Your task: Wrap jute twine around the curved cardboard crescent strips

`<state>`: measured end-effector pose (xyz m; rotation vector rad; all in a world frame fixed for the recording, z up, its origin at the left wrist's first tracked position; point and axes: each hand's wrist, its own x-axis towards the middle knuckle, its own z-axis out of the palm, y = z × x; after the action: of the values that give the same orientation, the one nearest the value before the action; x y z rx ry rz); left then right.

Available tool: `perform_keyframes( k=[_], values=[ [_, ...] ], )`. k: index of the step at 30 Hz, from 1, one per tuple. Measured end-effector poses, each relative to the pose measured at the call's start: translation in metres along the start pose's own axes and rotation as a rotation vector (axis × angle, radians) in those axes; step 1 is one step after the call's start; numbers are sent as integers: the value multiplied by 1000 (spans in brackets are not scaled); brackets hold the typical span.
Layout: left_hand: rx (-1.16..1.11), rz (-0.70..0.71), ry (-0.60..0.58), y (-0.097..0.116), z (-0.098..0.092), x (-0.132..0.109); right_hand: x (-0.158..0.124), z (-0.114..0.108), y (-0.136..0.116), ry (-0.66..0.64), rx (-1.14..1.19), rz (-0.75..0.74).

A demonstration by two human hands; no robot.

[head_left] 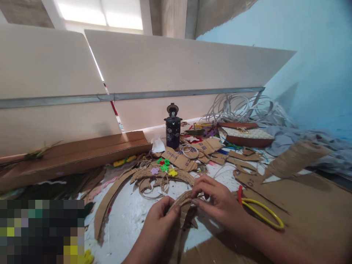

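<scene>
A curved cardboard strip (182,200) wrapped in brown jute twine is held low over the white table. My left hand (159,225) is closed around its lower left part, thumb on top. At the upper right end, my right hand (217,200) pinches the twine against the strip with thumb and fingers; the exact grip is partly hidden. Just beyond lies another twine-wrapped arc (154,172), with small lilac (154,171), green (165,168) and yellow (173,172) flowers on or beside it. A bare cardboard arc (110,198) curves around to the left.
A dark bottle (173,134) stands at the back with its lid up. Cardboard scraps (176,157), a handbag (244,135), coiled white cord (233,106) and a twine cone (299,157) lie to the right. Yellow-handled scissors (264,214) rest by my right forearm. White panels (176,66) close off the back.
</scene>
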<state>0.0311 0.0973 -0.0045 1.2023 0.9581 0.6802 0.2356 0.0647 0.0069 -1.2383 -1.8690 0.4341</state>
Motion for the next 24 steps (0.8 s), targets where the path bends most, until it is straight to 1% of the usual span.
perform_keyframes(
  k=[4,8,10,12,14,16,18,20,22,24],
  values=[
    [-6,1,14,2,1,1,2,1,-1,-1,44,33],
    [11,11,-27,-2,-3,3,3,3,0,23,87,91],
    [27,34,-30,-5,-5,3,3,5,3,32,142,169],
    [47,63,-13,-7,-5,3,2,7,8,24,231,287],
    [43,62,-4,-7,-4,2,2,10,13,-4,339,417],
    [42,56,-1,-4,-1,0,2,12,17,-7,450,496],
    [81,60,4,0,1,-2,2,14,19,-7,553,514],
    [148,72,9,3,2,-4,2,15,19,-41,644,509],
    [207,84,7,5,2,-5,1,16,18,-105,688,518],
    [234,81,0,4,1,-5,-1,16,18,-132,685,536]
  ],
)
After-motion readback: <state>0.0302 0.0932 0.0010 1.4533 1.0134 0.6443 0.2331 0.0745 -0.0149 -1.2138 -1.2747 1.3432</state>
